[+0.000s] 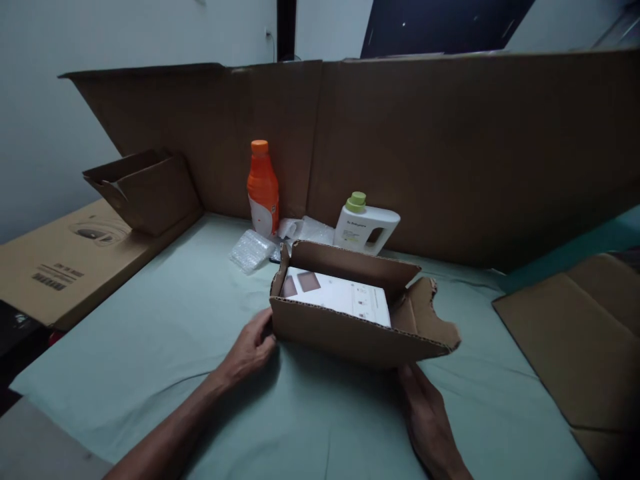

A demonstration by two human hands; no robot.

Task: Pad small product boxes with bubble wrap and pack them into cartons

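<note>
Green-sheeted surface [165,333] with open cardboard box [350,333], orange bottle [263,190], white jug [365,230], bubble wrap [251,251].

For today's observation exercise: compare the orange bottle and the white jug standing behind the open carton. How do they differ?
The orange bottle is tall and slim; the white jug is squat and wide. The orange bottle has an orange cap, the white jug a pale green one. The white jug has a cut-through handle; the orange bottle shows none. Both stand upright and capped against the cardboard wall, behind the open carton.

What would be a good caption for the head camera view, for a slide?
Two bare hands, left hand and right hand, hold an open brown cardboard box containing a white printed sheet.
</note>
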